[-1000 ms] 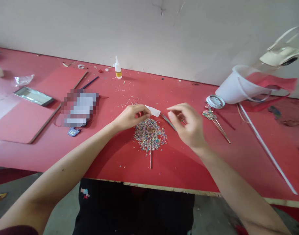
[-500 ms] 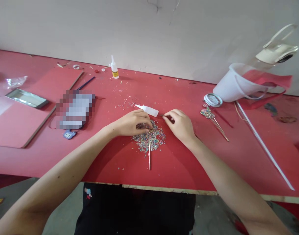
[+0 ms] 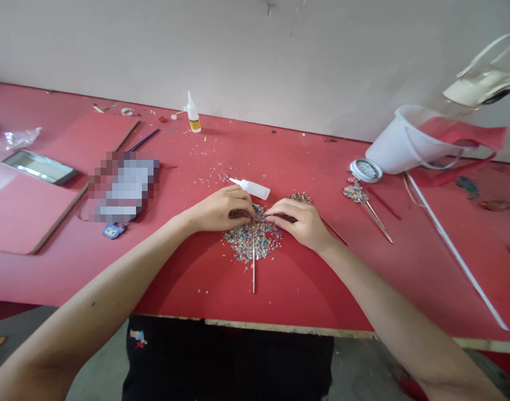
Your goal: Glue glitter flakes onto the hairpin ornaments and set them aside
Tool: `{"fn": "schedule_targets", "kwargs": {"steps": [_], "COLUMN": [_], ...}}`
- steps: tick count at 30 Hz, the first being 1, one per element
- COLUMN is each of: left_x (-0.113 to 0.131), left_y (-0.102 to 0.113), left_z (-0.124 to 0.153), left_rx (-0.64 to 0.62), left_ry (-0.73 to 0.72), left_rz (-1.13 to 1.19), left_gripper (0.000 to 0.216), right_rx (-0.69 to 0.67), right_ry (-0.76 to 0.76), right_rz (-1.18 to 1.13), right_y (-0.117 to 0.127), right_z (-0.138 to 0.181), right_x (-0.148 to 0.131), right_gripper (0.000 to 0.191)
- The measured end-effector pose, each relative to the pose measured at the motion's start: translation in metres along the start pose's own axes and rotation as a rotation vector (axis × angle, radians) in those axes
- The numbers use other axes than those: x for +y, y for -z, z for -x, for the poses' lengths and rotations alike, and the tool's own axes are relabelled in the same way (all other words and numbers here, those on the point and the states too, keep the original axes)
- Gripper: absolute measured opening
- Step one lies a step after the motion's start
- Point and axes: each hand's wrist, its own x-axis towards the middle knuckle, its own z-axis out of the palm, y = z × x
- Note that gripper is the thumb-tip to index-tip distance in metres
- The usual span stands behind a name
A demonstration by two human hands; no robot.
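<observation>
A heap of small multicoloured chips [image 3: 252,240] lies on the red table [image 3: 280,278], with a thin metal stick [image 3: 253,273] running from it toward me. My left hand [image 3: 219,210] rests on the heap's far left edge with its fingers curled down. My right hand [image 3: 301,221] meets it from the right, fingertips pinched together at the stick's top end. What the fingertips hold is hidden. A small white glue bottle [image 3: 251,188] lies just behind my left hand. A gold ornament pin [image 3: 300,197] lies behind my right hand.
At the back stands a second glue bottle [image 3: 192,116]. A red board [image 3: 49,184] with a metal tin [image 3: 39,166] is at the left. A white bucket [image 3: 399,142], a round tin [image 3: 365,169], a decorated pin [image 3: 357,193] and a white strip [image 3: 455,250] lie at the right.
My left hand lowered from mid-air onto the heap, and the white bottle now lies on the table. My right hand came down and left to the heap, leaving the gold pin behind it.
</observation>
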Motion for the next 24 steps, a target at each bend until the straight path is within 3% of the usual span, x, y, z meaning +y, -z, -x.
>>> {"fn": "schedule_targets", "kwargs": {"steps": [24], "left_x": [-0.0062], "left_y": [-0.0052], "left_z": [0.0008], "left_rx": [0.027], "left_ry": [-0.004], "left_rz": [0.048], "left_gripper": [0.014], "right_rx": [-0.138], "right_ry": [0.067], "right_rz": [0.095], "right_y": [0.0096], "right_z": [-0.001], "right_x": [0.0033], "right_gripper": [0.009]}}
